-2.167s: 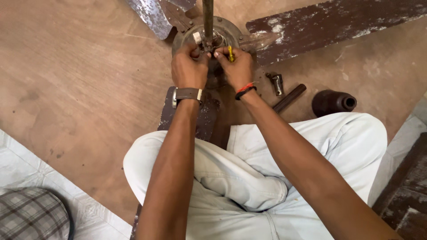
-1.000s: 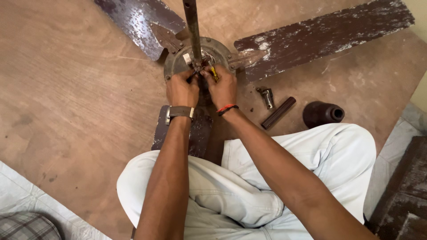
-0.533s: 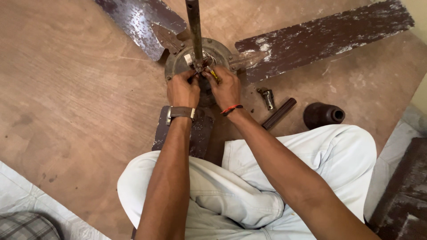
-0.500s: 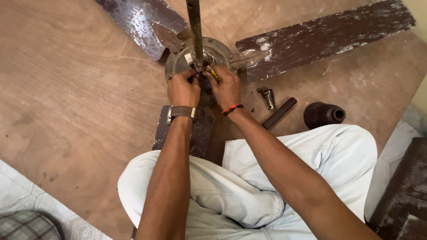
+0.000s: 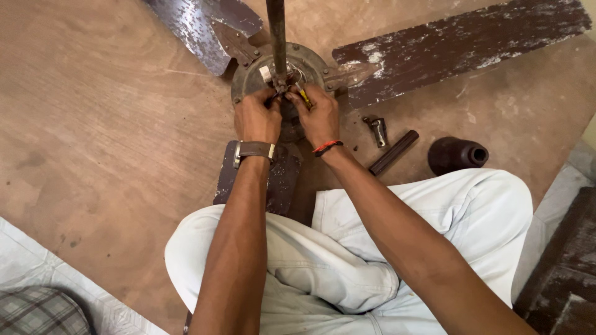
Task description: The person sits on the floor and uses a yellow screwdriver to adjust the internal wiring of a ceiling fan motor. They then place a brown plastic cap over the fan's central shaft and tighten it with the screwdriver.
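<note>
Brown floor (image 5: pixel 99 124) fills most of frame. Old ceiling fan lies at top centre: peeling blade (image 5: pixel 459 46) to upper right, second blade (image 5: pixel 198 28) upper left, third blade (image 5: pixel 267 180) under the wrists. Round motor housing (image 5: pixel 251 74) at top centre, down rod (image 5: pixel 276 34) rising from it. Left hand (image 5: pixel 257 118) and right hand (image 5: pixel 320 115) side by side on the hub, fingertips pinched on wires (image 5: pixel 301 93) at the rod base; exact hold unclear. Dark cup-shaped cover (image 5: pixel 456 155), short tube (image 5: pixel 394 152) and small bracket (image 5: pixel 377 129) lie right of centre.
</note>
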